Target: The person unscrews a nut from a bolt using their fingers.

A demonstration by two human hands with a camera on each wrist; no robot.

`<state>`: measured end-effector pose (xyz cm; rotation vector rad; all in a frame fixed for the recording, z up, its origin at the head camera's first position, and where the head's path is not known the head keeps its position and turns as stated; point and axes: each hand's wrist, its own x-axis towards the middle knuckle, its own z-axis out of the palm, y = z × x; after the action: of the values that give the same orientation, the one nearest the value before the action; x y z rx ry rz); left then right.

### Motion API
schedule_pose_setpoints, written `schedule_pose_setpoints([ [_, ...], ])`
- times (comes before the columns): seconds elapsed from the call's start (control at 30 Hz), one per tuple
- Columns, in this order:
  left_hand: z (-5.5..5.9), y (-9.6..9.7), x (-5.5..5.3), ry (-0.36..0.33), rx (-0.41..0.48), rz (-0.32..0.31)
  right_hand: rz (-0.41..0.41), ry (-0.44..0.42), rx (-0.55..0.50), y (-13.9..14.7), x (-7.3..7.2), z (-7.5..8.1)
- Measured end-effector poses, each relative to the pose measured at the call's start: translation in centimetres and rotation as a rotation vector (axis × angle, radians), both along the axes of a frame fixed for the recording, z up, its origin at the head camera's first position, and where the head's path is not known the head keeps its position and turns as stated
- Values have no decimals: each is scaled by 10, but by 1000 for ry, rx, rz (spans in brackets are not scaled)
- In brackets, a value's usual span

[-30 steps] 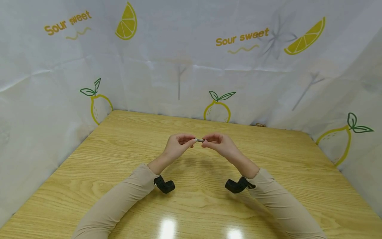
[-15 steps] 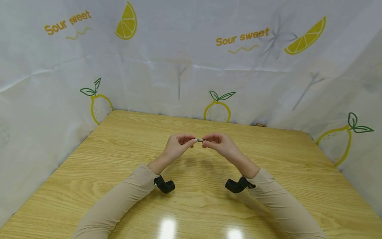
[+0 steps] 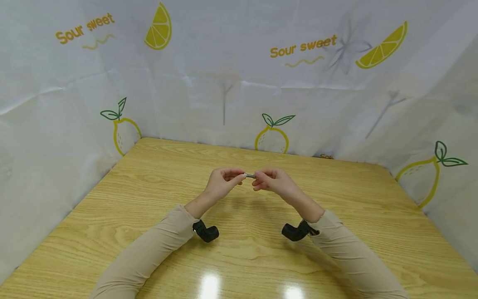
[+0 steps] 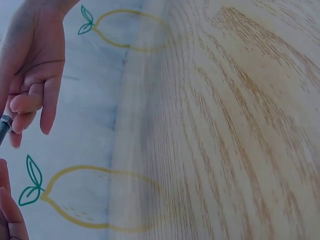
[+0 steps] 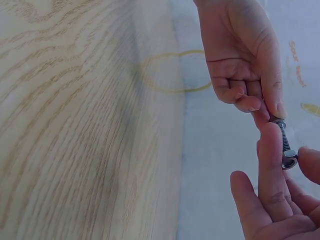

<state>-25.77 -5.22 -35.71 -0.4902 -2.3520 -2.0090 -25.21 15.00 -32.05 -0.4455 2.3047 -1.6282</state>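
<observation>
My left hand (image 3: pixel 223 182) pinches a small metal bolt (image 3: pixel 250 176) at its head end, between thumb and fingers, above the table. The bolt lies nearly level between both hands. In the right wrist view its threaded shank (image 5: pixel 285 140) shows, with a hex nut (image 5: pixel 289 157) around the far end. My right hand (image 3: pixel 277 182) is at that nut, its thumb (image 5: pixel 309 164) against one side and a finger alongside the shank; its other fingers are spread. At the left wrist view's edge the nut (image 4: pixel 6 121) shows by the right fingers; most of the bolt is cut off.
A wood-grain table (image 3: pixel 239 249) lies under both hands. White cloth (image 3: pixel 209 83) printed with lemons hangs behind it and at both sides. A black wrist-camera mount (image 3: pixel 206 231) sits on the left wrist, and another mount (image 3: pixel 296 232) on the right.
The right thumb has rolled forward and up over the nut, while the right lower fingers now show beneath it. My left hand and the bolt stay where they were.
</observation>
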Motion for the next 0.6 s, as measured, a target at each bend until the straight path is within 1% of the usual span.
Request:
schedule_pose_setpoints([
  [0.07, 0, 0, 0, -2, -2, 5, -8, -5, -2, -1, 0, 0],
  [0.13, 1, 0, 1, -13, 1, 8, -19, 9, 5, -1, 0, 0],
  [0.3, 1, 0, 2, -15, 2, 9, -39, 72, 32, 0, 1, -1],
  [0.37, 1, 0, 2, -5, 2, 9, -38, 78, 27, 0, 1, -2],
  [0.47, 1, 0, 2, -8, 5, 13, -20, 70, 26, 1, 1, -1],
  [0.6, 1, 1, 2, -18, 7, 20, 9, 28, 34, 2, 0, -1],
])
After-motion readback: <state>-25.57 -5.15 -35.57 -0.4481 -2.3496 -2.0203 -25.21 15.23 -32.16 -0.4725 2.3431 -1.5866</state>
